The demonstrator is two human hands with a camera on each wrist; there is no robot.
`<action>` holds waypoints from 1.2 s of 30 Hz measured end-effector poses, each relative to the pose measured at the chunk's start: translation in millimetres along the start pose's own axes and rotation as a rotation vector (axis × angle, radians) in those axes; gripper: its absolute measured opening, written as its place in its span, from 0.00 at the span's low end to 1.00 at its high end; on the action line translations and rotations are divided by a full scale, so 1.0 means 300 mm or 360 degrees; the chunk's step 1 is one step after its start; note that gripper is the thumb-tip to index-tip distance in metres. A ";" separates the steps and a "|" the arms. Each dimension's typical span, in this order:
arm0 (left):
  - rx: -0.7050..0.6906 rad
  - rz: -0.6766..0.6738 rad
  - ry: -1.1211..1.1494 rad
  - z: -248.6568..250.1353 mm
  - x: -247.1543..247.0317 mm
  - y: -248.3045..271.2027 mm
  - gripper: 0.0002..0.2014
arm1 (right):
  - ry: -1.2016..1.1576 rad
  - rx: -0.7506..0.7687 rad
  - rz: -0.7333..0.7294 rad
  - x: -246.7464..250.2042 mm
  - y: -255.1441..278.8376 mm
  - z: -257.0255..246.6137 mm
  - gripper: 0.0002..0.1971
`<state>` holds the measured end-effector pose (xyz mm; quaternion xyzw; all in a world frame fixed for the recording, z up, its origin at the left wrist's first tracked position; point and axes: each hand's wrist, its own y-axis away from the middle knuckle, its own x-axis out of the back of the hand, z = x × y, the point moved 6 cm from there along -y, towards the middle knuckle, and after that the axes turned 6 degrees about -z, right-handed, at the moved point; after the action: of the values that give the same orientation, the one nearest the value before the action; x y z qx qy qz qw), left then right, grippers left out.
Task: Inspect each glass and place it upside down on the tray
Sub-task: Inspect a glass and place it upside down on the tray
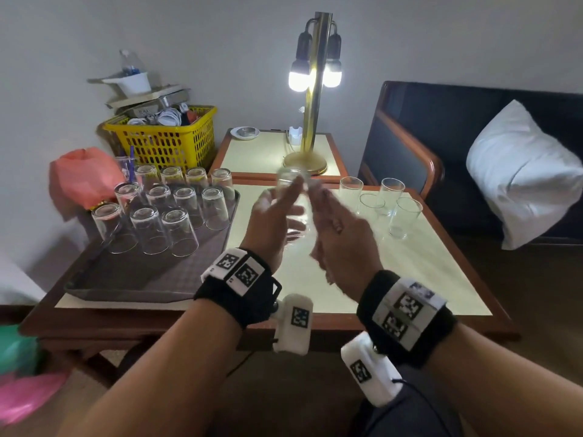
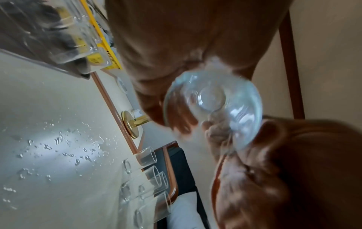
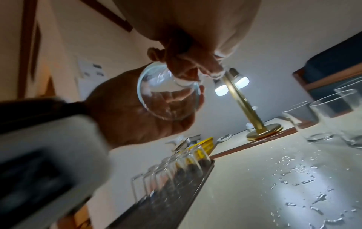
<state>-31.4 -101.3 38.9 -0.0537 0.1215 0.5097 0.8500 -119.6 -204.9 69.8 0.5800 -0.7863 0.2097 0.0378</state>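
Note:
A clear glass (image 1: 293, 187) is held in the air above the cream table (image 1: 410, 279), blurred, between both hands. My left hand (image 1: 273, 220) cups its side, and the right hand (image 1: 339, 230) pinches it from the other side. In the left wrist view I look into the glass (image 2: 213, 108) through its mouth. In the right wrist view the right fingertips (image 3: 195, 68) grip the glass (image 3: 168, 97) near its base. A dark grey tray (image 1: 126, 288) at the left carries several upside-down glasses (image 1: 179, 231). Several upright glasses (image 1: 391, 200) stand at the table's far right.
Water drops (image 2: 58, 147) lie on the tabletop. Behind the tray are a yellow basket (image 1: 164, 143) and a pink bag (image 1: 85, 178). A lit brass lamp (image 1: 312, 121) stands on the side table behind. A dark sofa with a white pillow (image 1: 520, 175) is at the right.

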 end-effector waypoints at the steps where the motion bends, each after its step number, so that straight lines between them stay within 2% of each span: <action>1: -0.0020 0.0054 0.0042 0.000 0.009 -0.003 0.31 | 0.0030 0.0060 -0.0044 -0.023 0.020 -0.006 0.22; 2: 0.0029 0.0027 0.0064 -0.007 0.004 0.002 0.28 | 0.0057 0.0085 -0.0045 -0.025 0.019 -0.006 0.22; 4: 0.0163 -0.0206 -0.0033 -0.031 -0.034 0.013 0.24 | 0.0041 -0.0035 0.0053 0.020 -0.031 0.025 0.22; 5: 0.0166 -0.0271 -0.0107 -0.041 -0.040 0.016 0.26 | 0.0000 -0.0095 0.0092 0.036 -0.043 0.029 0.22; 7: 0.0053 -0.0118 -0.0092 -0.028 -0.016 0.008 0.34 | -0.0012 -0.0033 0.0060 0.025 -0.030 0.018 0.23; 9: 0.0013 0.0043 0.0022 -0.014 0.013 -0.005 0.36 | 0.0016 0.0053 -0.0070 -0.027 0.010 -0.002 0.23; 10: 0.0077 -0.0003 0.0037 -0.018 0.007 -0.002 0.33 | 0.0019 0.0051 -0.0066 -0.027 0.006 0.004 0.23; 12: 0.0201 -0.0227 -0.0073 -0.029 -0.025 0.008 0.27 | -0.0028 -0.0060 0.0064 0.018 -0.038 0.026 0.23; 13: 0.0179 -0.0291 -0.0144 -0.033 -0.035 0.009 0.28 | -0.0044 -0.0089 0.0124 0.036 -0.042 0.020 0.23; 15: 0.0028 -0.0159 -0.0146 -0.010 -0.018 0.005 0.34 | -0.0008 0.0007 0.0094 0.022 -0.019 -0.001 0.23; 17: -0.0073 -0.0040 -0.0041 0.009 0.005 0.003 0.31 | 0.0036 0.0102 -0.0048 -0.032 0.030 -0.023 0.24; 19: 0.0029 -0.0153 0.0004 -0.011 -0.009 0.011 0.26 | 0.0012 0.0026 0.0016 -0.015 0.007 0.001 0.23; 21: 0.0038 -0.0231 -0.0114 -0.027 -0.020 0.015 0.29 | -0.0062 -0.0094 0.0121 0.024 -0.021 0.008 0.22; 23: -0.0068 -0.0065 -0.0101 -0.011 0.005 0.010 0.34 | -0.0042 -0.0033 0.0071 0.011 -0.004 -0.002 0.23; 25: -0.0072 0.0021 0.0013 -0.001 0.020 0.007 0.33 | -0.0004 0.0061 -0.0053 -0.033 0.034 -0.025 0.23; 28: 0.0105 -0.0230 -0.0048 -0.018 -0.024 0.021 0.27 | -0.0073 -0.0096 0.0046 0.011 -0.014 0.002 0.23; 29: 0.0107 -0.0278 -0.0092 -0.023 -0.034 0.023 0.28 | -0.0105 -0.0137 0.0088 0.026 -0.018 -0.004 0.23; 31: 0.0032 -0.0164 -0.0094 -0.008 -0.019 0.014 0.33 | -0.0073 -0.0043 0.0061 0.011 0.004 -0.022 0.23; 33: -0.0024 -0.0057 -0.0004 0.004 -0.005 0.014 0.29 | 0.0023 0.0045 -0.0049 -0.032 0.040 -0.041 0.22; 36: 0.0188 -0.0237 0.0005 -0.025 -0.041 0.028 0.23 | 0.0011 -0.0086 0.0082 0.017 -0.023 0.004 0.22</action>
<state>-45.5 -109.4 35.1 -0.0131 0.1485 0.4371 0.8870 -114.7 -211.6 72.1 0.5577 -0.8061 0.1913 0.0508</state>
